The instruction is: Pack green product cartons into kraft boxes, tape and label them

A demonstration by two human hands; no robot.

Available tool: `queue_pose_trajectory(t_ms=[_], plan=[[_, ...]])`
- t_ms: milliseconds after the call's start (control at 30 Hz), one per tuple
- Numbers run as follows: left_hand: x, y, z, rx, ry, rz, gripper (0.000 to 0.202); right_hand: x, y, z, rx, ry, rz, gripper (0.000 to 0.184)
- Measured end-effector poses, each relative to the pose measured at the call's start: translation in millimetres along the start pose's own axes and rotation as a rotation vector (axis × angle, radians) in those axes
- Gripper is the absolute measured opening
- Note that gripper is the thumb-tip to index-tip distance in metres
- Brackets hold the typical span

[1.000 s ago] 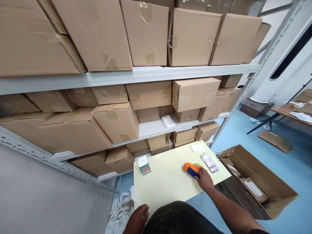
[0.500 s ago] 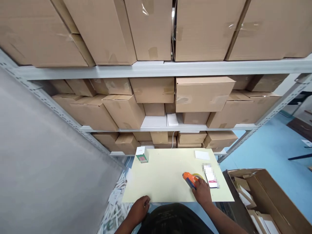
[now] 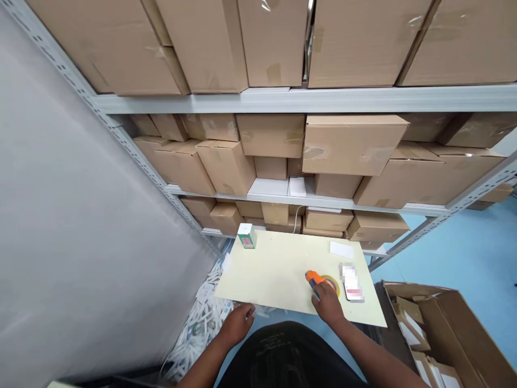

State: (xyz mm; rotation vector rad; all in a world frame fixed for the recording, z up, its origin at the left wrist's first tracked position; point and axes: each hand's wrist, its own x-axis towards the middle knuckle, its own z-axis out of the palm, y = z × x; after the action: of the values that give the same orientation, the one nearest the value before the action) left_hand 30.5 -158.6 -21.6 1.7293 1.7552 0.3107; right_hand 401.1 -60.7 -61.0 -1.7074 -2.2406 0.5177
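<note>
My right hand (image 3: 328, 304) is closed on an orange tape dispenser (image 3: 315, 278), near the front right of the cream tabletop (image 3: 278, 264). A yellow-rimmed tape roll (image 3: 332, 282) shows beside its fingers. My left hand (image 3: 238, 322) is at the table's front left edge, its fingers curled and nothing visible in them. To the right of the dispenser lies a phone (image 3: 351, 283), its screen lit and partly blurred out. A white card (image 3: 341, 249) is behind the phone. At the back left corner stands a small white and green box (image 3: 247, 236).
Metal shelving (image 3: 283, 100) full of cardboard boxes (image 3: 351, 143) rises behind the table. On the right stands an open carton (image 3: 452, 323) with smaller boxes inside. White paper scraps (image 3: 204, 318) cover the floor at left, beside a grey wall (image 3: 81, 231).
The camera view has turned left, so the shelves and table appear farther right. More of the tape roll shows beside my right hand, which still grips the dispenser.
</note>
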Motion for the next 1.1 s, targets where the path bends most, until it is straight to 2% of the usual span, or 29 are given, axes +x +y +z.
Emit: queue_pose_trajectory(t_ms=[133,267,367,500,667,767,867,1000,1100], plan=[[-18.7,-12.2,-10.1,-0.042,0.049,0.026,0.014,-9.2,-5.4,7.3,0.008,0.057,-0.014,0.03],[-55.2,-40.5,-15.7,-0.105,0.11,0.011,0.016,-21.3,-25.6,21.0,-0.011,0.087,0.005,0.029],[-92.6,-69.3,-15.1,-0.166,0.154,-0.039,0.016,-27.1,-61.1,33.4,-0.002,0.08,-0.032,0.03],[-143.5,-105.2,-8.1,-0.222,0.202,-0.14,0.015,-26.0,-123.3,52.1,0.032,0.044,-0.137,0.028],[-192.0,-129.6,-1.8,-0.286,0.303,-0.239,0.018,-16.2,-183.8,75.0,0.11,-0.037,-0.266,0.026],[-209.9,-134.2,-3.2,-0.316,0.374,-0.293,0.019,-2.1,-205.7,81.7,0.187,-0.096,-0.33,0.025],[-220.7,-131.1,-2.9,-0.338,0.467,-0.407,0.02,20.2,-221.3,83.4,0.262,-0.175,-0.379,0.025],[-231.3,-112.6,7.7,-0.386,0.649,-0.559,0.021,55.9,-237.8,89.2,0.305,-0.305,-0.479,0.028],[-240.6,-93.4,19.0,-0.41,0.781,-0.661,0.022,81.0,-254.9,101.1,0.318,-0.427,-0.577,0.031]])
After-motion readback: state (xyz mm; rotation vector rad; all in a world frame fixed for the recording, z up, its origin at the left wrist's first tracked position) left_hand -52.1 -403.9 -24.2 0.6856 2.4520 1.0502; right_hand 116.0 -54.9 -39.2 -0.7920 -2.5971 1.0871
